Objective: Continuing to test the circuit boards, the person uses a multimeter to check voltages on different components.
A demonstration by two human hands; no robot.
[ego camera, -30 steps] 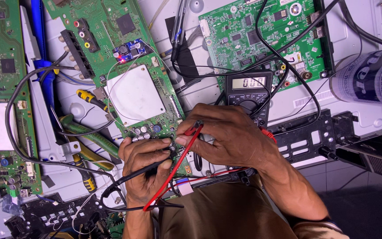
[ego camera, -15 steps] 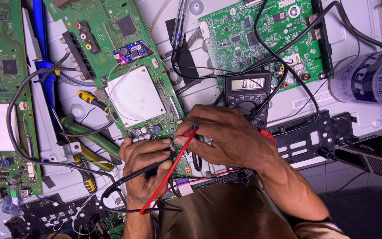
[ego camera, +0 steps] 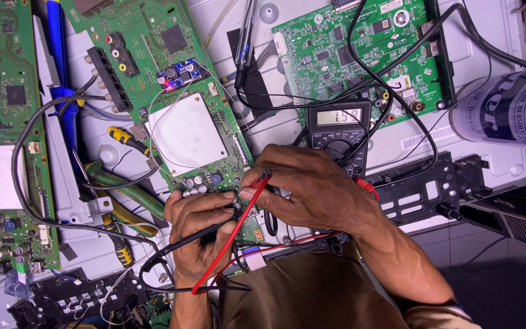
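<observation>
My left hand (ego camera: 199, 228) grips a black test probe (ego camera: 205, 230), its tip against the lower edge of a long green circuit board (ego camera: 153, 73) with a white square shield. My right hand (ego camera: 312, 186) pinches a red test probe (ego camera: 257, 183) and presses it onto the same spot of the board, right next to the black one. The red lead loops down toward my lap. A black digital multimeter (ego camera: 338, 131) lies just beyond my right hand, its display lit with a reading.
Another green board (ego camera: 360, 49) lies at the top right, more boards at the far left (ego camera: 1, 91). Yellow-handled pliers (ego camera: 123, 137) and green-handled cutters (ego camera: 123, 192) sit left of the hands. A clear plastic bottle (ego camera: 506, 109) lies at the right. Black cables cross everywhere.
Both hands stay on the probes at the same spot. The view has shifted slightly and the meter reading has changed.
</observation>
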